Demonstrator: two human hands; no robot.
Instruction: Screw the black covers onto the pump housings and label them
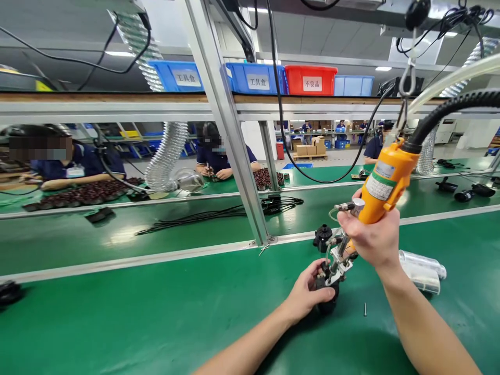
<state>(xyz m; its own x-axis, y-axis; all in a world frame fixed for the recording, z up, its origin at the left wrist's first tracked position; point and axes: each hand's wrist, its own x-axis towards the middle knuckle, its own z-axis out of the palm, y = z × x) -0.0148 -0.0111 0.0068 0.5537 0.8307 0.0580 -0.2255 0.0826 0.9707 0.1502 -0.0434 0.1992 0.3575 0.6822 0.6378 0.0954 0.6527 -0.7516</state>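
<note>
My right hand is wrapped round an orange electric screwdriver, which hangs from a hook and slants down to the left. Its metal tip assembly meets a black plastic part on the green bench. Around that part curl the thumb and fingers of my left hand, holding it on the surface. The exact contact between tip and part is hidden. Just behind stands a second black plastic part. A single screw lies to the right of my left hand.
Clear plastic cylinders lie beside my right forearm. A metal post rises from the bench's back edge. Black cables rest behind it. Across the line sit co-workers. Blue bins and a red bin stand on the overhead shelf.
</note>
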